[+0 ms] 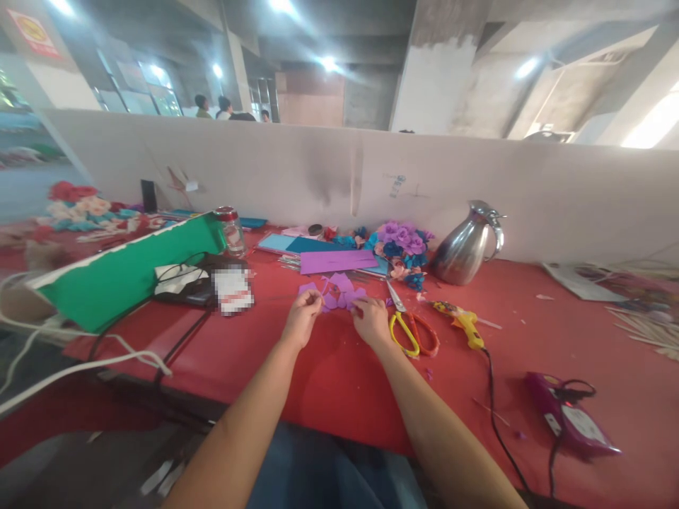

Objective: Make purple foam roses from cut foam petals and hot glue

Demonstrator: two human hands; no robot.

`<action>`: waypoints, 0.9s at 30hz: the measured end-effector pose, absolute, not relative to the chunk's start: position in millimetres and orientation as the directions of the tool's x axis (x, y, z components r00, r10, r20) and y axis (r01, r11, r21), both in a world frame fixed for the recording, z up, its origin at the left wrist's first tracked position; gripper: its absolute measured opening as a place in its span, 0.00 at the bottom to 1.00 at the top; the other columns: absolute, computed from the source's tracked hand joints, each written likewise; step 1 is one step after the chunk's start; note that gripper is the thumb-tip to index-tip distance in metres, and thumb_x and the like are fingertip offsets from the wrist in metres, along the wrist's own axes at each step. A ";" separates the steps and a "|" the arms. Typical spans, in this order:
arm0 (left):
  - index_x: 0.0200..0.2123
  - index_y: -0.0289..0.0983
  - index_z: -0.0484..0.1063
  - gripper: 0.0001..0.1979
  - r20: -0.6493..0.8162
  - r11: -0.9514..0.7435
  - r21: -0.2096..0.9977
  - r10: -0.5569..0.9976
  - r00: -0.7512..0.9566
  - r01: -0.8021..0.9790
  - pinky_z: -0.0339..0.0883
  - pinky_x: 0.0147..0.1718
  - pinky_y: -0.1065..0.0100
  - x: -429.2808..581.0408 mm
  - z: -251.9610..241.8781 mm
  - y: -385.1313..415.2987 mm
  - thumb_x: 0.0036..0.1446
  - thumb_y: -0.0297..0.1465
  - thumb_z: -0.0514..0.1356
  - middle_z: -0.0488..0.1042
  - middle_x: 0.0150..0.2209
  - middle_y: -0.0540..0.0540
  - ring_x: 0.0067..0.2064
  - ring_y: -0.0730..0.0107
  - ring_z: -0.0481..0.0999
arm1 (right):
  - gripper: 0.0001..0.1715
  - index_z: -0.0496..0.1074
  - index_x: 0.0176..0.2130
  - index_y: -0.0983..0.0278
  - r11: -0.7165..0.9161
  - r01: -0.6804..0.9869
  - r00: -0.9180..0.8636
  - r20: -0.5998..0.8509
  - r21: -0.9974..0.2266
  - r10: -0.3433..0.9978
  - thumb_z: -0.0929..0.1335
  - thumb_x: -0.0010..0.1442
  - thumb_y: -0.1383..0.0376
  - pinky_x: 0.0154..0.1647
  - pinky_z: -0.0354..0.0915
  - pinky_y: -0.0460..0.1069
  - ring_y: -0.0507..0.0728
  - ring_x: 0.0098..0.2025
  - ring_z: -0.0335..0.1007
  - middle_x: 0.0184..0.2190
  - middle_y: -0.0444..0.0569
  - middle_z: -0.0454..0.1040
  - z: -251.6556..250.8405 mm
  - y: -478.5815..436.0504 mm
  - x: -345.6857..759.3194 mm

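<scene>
Purple paper pieces (344, 285) lying mid-table on red tabletop (339, 396), at our fingertips. Our left hand (301, 318) holding fingertips narrow at left side; we cannot tell around what. Our right hand (371, 318) curling at right edge; we cannot tell its grip. Purple sheet (338, 262) lying just far; scissors (396, 297), yellow glue gun (467, 330) resting right.

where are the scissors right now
In the head view, the scissors lie right of centre on the red table, between the right hand and the yellow glue gun.
</scene>
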State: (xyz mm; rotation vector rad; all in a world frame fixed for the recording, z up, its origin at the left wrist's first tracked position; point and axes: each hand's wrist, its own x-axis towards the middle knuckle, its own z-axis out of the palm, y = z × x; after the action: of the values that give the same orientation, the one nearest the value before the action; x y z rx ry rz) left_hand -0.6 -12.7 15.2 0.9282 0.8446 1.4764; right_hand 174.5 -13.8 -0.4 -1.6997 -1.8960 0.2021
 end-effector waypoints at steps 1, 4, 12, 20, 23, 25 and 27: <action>0.26 0.36 0.68 0.09 0.098 -0.103 0.894 0.995 -0.034 -0.436 0.52 0.24 0.73 -0.3 15.8 -13.1 0.39 0.27 0.66 0.66 0.25 0.53 0.23 0.80 0.57 | 0.17 0.77 0.46 0.61 0.170 0.862 -0.019 0.303 -0.478 0.953 0.65 0.58 0.67 0.51 0.57 0.53 0.61 0.52 0.65 0.49 0.52 0.76 -0.9 -14.1 174.2; 0.25 0.36 0.69 0.09 0.114 -0.103 0.885 0.994 -0.004 -0.454 0.54 0.25 0.73 0.3 16.8 -14.0 0.39 0.28 0.66 0.66 0.25 0.52 0.25 0.79 0.59 | 0.16 0.77 0.44 0.63 0.168 0.858 -0.017 0.300 -0.485 0.954 0.65 0.58 0.67 0.50 0.57 0.53 0.61 0.50 0.66 0.46 0.53 0.77 -2.3 -14.0 173.8; 0.25 0.36 0.70 0.08 0.086 -0.082 0.883 0.996 -0.013 -0.462 0.51 0.24 0.73 0.3 14.3 -12.3 0.39 0.28 0.66 0.67 0.24 0.52 0.23 0.80 0.57 | 0.17 0.76 0.46 0.62 0.198 0.874 -0.055 0.315 -0.444 0.947 0.65 0.57 0.67 0.49 0.57 0.51 0.60 0.50 0.65 0.46 0.52 0.76 -0.1 -14.5 175.8; 0.24 0.35 0.68 0.10 0.034 -0.063 0.867 0.997 -0.068 -0.494 0.52 0.24 0.74 -1.3 16.4 -12.2 0.38 0.28 0.67 0.67 0.23 0.53 0.22 0.82 0.57 | 0.11 0.77 0.41 0.61 0.125 0.912 -0.007 0.291 -0.391 0.957 0.67 0.58 0.64 0.44 0.57 0.51 0.61 0.45 0.65 0.41 0.53 0.77 6.0 -18.7 177.6; 0.24 0.36 0.68 0.10 0.018 -0.084 0.850 0.991 -0.132 -0.520 0.53 0.24 0.74 -1.8 16.3 -11.0 0.37 0.27 0.67 0.67 0.23 0.53 0.22 0.81 0.58 | 0.09 0.77 0.38 0.60 0.134 0.920 -0.023 0.291 -0.368 0.957 0.66 0.59 0.65 0.44 0.56 0.51 0.61 0.46 0.64 0.41 0.51 0.77 8.4 -20.3 176.9; 0.24 0.36 0.68 0.11 0.016 -0.107 0.839 0.985 -0.173 -0.534 0.53 0.24 0.74 -2.5 15.6 -9.5 0.37 0.27 0.67 0.67 0.22 0.53 0.23 0.81 0.60 | 0.09 0.77 0.37 0.61 0.134 0.923 -0.028 0.284 -0.360 0.959 0.66 0.60 0.66 0.45 0.56 0.51 0.60 0.46 0.64 0.41 0.51 0.77 10.0 -20.9 176.5; 0.25 0.36 0.68 0.11 0.029 -0.149 0.831 0.974 -0.226 -0.536 0.53 0.24 0.75 -3.9 14.8 -7.4 0.37 0.27 0.67 0.66 0.21 0.53 0.23 0.81 0.61 | 0.10 0.76 0.37 0.62 0.138 0.930 -0.044 0.270 -0.341 0.962 0.65 0.61 0.66 0.46 0.56 0.51 0.60 0.46 0.64 0.41 0.51 0.77 11.6 -21.2 175.8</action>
State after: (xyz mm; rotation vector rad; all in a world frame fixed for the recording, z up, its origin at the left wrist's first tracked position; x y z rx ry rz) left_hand -3.9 -7.4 14.8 0.7199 0.8569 1.6487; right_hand 175.8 -21.2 11.6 -1.8127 -1.9958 0.1007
